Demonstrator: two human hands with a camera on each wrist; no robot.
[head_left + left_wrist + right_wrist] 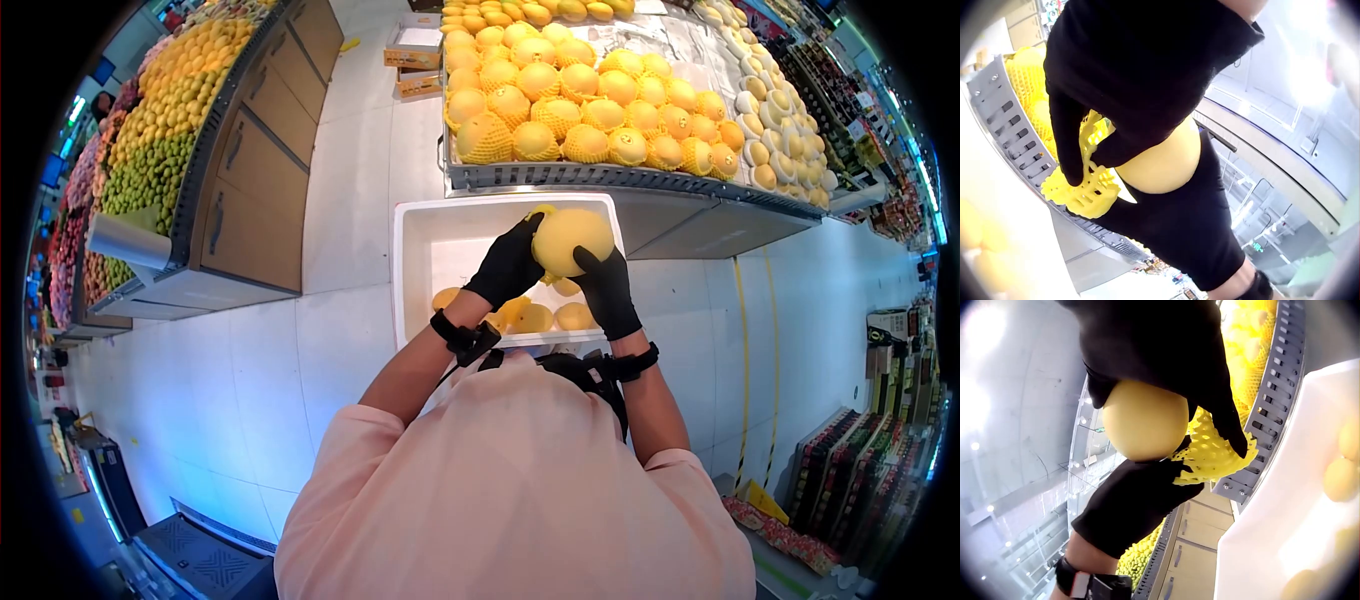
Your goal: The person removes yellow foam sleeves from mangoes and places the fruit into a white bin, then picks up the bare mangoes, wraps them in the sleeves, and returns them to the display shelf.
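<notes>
A smooth, round yellow melon (573, 240) is held up between two black-gloved hands over a white box (399, 265). The right hand (608, 292) grips the melon, its thumb across the near side. On the other side, the left hand (508, 264) pinches a yellow foam net sleeve (1092, 195) between fingers and thumb, beside the fruit. In the right wrist view the net (1213, 453) is bunched at the melon's side and the skin is bare. Several yellow fruits (531, 318) lie at the box's near end, partly hidden by the forearms.
Just beyond the box stands a display stand with a slotted grey edge (610, 176), piled with netted yellow fruits (538, 80). Paler fruits (780, 135) fill its right side. Another fruit stand (255, 170) is at the left. Cartons (415, 60) lie on the floor behind.
</notes>
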